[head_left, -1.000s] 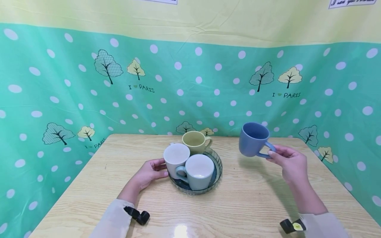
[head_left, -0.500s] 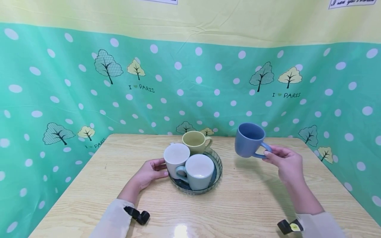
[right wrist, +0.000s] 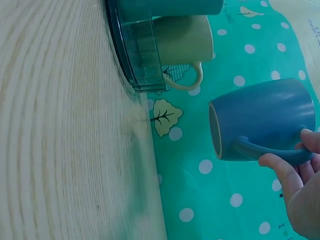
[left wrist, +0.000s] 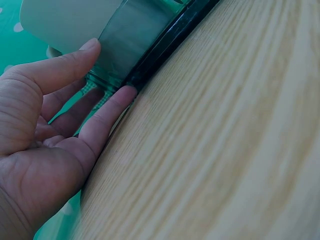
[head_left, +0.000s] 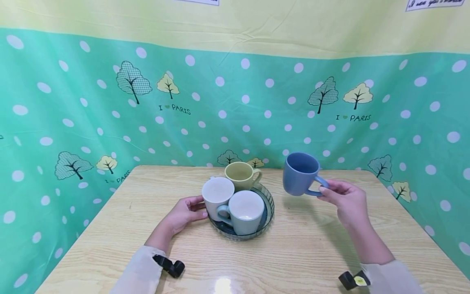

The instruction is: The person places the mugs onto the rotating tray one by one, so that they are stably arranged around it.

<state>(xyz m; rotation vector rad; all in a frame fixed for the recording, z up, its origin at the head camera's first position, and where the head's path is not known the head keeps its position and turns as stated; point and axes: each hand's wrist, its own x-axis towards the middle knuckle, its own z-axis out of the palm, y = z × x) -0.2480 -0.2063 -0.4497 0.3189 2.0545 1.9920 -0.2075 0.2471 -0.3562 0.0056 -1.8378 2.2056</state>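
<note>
My right hand (head_left: 343, 200) pinches the handle of a blue mug (head_left: 300, 173) and holds it in the air, right of a round dark glass tray (head_left: 269, 204); the blue mug (right wrist: 260, 120) hangs clear of the table. On the tray stand a white mug (head_left: 217, 195), a pale blue mug (head_left: 245, 211) and a yellow-green mug (head_left: 240, 175). My left hand (head_left: 185, 212) rests on the table at the tray's left side, its fingers (left wrist: 107, 112) straight against the tray's rim (left wrist: 160, 50) and the white mug.
The wooden table (head_left: 293, 253) is walled on three sides by a green dotted cloth (head_left: 92, 122). Bare wood lies in front of the tray and to its right. Black wrist straps (head_left: 169, 265) sit on both sleeves.
My right hand has carried the blue mug a little to the left, towards the tray. The left hand and the three mugs on the tray have stayed put.
</note>
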